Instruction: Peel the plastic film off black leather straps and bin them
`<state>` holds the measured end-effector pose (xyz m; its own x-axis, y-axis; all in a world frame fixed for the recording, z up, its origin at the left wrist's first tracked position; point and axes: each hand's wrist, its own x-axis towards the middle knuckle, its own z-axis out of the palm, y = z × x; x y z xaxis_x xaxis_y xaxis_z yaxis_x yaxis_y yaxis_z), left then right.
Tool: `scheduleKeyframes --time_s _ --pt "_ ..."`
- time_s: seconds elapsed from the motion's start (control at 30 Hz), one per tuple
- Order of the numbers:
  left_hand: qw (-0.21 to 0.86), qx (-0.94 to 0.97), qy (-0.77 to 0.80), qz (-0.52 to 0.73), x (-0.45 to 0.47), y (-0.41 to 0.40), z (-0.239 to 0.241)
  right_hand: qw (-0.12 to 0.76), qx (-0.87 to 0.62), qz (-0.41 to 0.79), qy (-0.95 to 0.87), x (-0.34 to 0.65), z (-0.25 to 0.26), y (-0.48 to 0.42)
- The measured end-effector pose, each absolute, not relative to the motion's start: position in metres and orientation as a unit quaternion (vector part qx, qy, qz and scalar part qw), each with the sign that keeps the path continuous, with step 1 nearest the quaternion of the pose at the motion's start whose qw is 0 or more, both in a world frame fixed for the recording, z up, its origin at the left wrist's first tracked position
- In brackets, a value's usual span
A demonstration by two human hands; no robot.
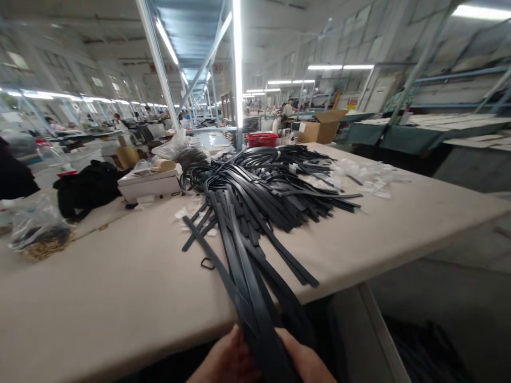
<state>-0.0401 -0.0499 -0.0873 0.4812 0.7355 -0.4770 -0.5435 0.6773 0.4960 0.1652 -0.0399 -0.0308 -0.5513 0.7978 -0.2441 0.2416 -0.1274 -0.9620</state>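
Observation:
Several long black straps (249, 287) run from the table down over its front edge to my hands. My left hand (225, 357) is closed round the straps from the left, its thumb up along their side. On the right side my right hand (305, 359) grips the same straps, thumb on top; the undersides of both hands are hidden. Behind them a large heap of black straps (275, 197) spreads over the table. A small black ring (207, 263) lies on the cloth left of the straps.
The table (131, 298) has a pale cloth cover. On it are a white box (149, 183), a plastic bag (40, 229), black fabric (85, 189) and white scraps (371, 178). Behind stand a red basket (262, 139) and a cardboard box (321, 127). People sit farther off.

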Motion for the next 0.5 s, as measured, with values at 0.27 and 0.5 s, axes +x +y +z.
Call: scheduleKeyframes --time_s 0.27,0.5 --pt "0.857 0.104 0.130 0.488 -0.040 -0.023 -0.056 0.199 -0.434 0.614 -0.629 0.145 -0.028 -0.059" --pt "0.852 0.102 0.156 0.489 -0.033 -0.039 -0.060 0.243 -0.446 0.643 -0.573 0.139 -0.030 -0.061"
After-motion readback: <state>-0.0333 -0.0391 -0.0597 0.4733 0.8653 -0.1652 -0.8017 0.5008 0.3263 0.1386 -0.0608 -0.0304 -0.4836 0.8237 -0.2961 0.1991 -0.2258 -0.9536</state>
